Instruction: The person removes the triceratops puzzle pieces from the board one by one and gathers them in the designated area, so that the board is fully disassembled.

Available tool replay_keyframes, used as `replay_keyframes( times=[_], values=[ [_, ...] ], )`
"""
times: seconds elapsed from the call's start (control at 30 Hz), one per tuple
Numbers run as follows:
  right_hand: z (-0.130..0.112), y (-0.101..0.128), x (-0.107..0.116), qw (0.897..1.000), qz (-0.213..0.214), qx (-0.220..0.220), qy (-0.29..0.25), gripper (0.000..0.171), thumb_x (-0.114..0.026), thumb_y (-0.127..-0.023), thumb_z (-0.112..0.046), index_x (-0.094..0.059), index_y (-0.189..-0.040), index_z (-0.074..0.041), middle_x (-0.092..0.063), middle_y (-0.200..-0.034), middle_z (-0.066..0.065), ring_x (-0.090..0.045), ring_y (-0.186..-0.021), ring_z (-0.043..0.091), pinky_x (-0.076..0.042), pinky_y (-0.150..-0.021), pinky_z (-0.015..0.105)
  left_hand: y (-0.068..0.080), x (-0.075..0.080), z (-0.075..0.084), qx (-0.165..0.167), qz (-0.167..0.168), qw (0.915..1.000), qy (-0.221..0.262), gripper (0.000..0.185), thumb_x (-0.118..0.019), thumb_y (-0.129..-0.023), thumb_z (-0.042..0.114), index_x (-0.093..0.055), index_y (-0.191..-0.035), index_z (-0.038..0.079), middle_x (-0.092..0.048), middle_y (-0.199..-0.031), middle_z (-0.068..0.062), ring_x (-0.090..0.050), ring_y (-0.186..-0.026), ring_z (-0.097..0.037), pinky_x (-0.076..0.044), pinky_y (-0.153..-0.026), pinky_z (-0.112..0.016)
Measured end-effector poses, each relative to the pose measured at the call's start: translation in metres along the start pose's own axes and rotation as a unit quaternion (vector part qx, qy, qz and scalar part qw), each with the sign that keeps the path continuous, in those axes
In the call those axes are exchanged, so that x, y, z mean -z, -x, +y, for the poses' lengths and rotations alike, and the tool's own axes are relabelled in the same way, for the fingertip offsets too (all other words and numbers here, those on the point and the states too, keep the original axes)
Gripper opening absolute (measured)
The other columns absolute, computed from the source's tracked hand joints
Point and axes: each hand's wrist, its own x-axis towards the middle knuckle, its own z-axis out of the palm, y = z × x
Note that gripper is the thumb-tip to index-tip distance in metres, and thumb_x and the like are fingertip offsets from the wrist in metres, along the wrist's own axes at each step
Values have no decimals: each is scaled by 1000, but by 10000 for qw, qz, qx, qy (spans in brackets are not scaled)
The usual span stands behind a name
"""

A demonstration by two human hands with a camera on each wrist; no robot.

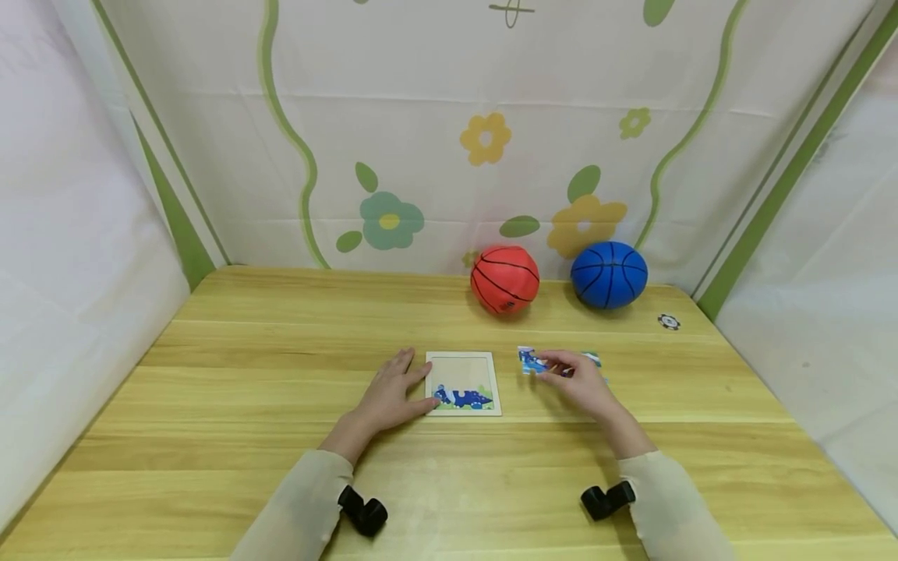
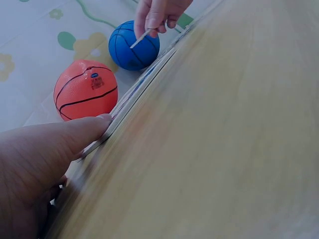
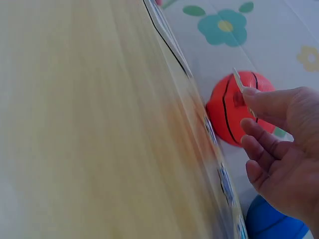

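Observation:
A shallow square puzzle tray (image 1: 463, 374) with a pale border lies on the table; its lower part is filled with blue and green picture pieces (image 1: 463, 398). My left hand (image 1: 393, 393) rests against the tray's left side, fingers spread, thumb on the rim, as the left wrist view also shows. To the right of the tray, my right hand (image 1: 578, 382) pinches a thin puzzle piece (image 3: 239, 80) between thumb and fingers, above the table. Loose puzzle pieces (image 3: 226, 185) lie below this hand, partly hidden by it in the head view.
A red ball (image 1: 505, 279) and a blue ball (image 1: 609, 274), both with basketball lines, stand at the table's back edge. A black and white round chip (image 1: 669, 322) lies at the back right. Behind the table (image 1: 281, 351) hangs a flower-printed cloth (image 1: 421, 140).

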Motion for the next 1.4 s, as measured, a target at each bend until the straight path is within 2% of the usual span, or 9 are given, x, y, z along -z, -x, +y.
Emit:
replay_keyframes(
  times=[0.1, 0.27, 0.37, 0.53, 0.63, 0.87, 1.17, 1.3, 1.4],
  values=[
    [8, 3, 5, 9999, -74, -120, -31, 29, -66, -75, -7, -61, -102, 1, -57, -83, 9, -51, -73, 20, -42, -62, 29, 0, 0, 0, 9, 9, 10000, -2, 64, -57, -78, 47, -43, -128, 10, -19, -138, -20, -10, -127, -31, -10, -100, -44],
    [20, 5, 3, 9993, -260, -274, 44, 31, -68, -74, -13, -62, -102, -1, -54, -84, 9, -47, -73, 20, -40, -60, 28, 0, 0, 0, 19, 0, 10000, -41, 64, -57, -78, 47, -42, -129, 10, -19, -138, -20, -11, -127, -31, -11, -100, -44],
    [23, 5, -1, 9994, -206, -141, 250, 29, -68, -74, -16, -63, -100, -3, -53, -82, 7, -46, -72, 19, -39, -61, 28, 0, 1, 0, 24, 2, 10000, -26, 64, -57, -78, 46, -42, -129, 10, -19, -138, -20, -10, -127, -31, -10, -100, -44],
    [24, 4, -5, 9979, -35, 231, 606, 25, -69, -73, -12, -65, -97, -4, -55, -81, 5, -46, -73, 18, -39, -62, 29, 0, 3, 2, 9, 0, 10000, 24, 64, -57, -78, 46, -42, -129, 10, -18, -138, -20, -9, -127, -30, -10, -100, -44],
    [24, 4, -5, 9968, -42, 298, 740, 25, -68, -74, -10, -64, -98, -3, -57, -85, 5, -47, -75, 19, -39, -64, 31, 0, 3, 2, 7, -6, 10000, 0, 64, -56, -78, 46, -42, -129, 10, -18, -138, -20, -9, -127, -31, -10, -100, -44],
    [20, 3, -4, 9968, -210, -82, 767, 28, -66, -76, -10, -63, -102, -3, -56, -90, 6, -47, -81, 20, -39, -69, 35, -1, 3, 3, 47, -38, 10000, -29, 64, -56, -78, 47, -41, -129, 11, -17, -138, -19, -9, -127, -30, -9, -100, -43],
    [14, 2, 1, 9942, -516, -270, 909, 34, -65, -76, -11, -59, -108, 0, -53, -90, 8, -46, -81, 21, -39, -69, 34, -1, 3, 4, -5, -12, 10000, -16, 64, -57, -78, 45, -42, -129, 9, -19, -138, -21, -10, -127, -31, -10, -100, -44],
    [4, 3, 1, 9943, -411, -385, 908, 38, -66, -76, -12, -56, -110, 1, -52, -84, 8, -45, -74, 20, -39, -65, 32, -1, 2, 3, 12, 12, 10000, 80, 64, -56, -79, 44, -41, -129, 8, -20, -137, -21, -10, -127, -31, -10, -100, -44],
    [-6, 5, -6, 9958, -331, -314, 788, 38, -67, -76, -14, -57, -109, 1, -52, -82, 7, -47, -73, 18, -41, -64, 30, 0, 2, 4, 82, 101, 9997, 198, 62, -55, -80, 43, -41, -130, 10, -21, -137, -21, -12, -127, -31, -10, -100, -44]
  ],
)
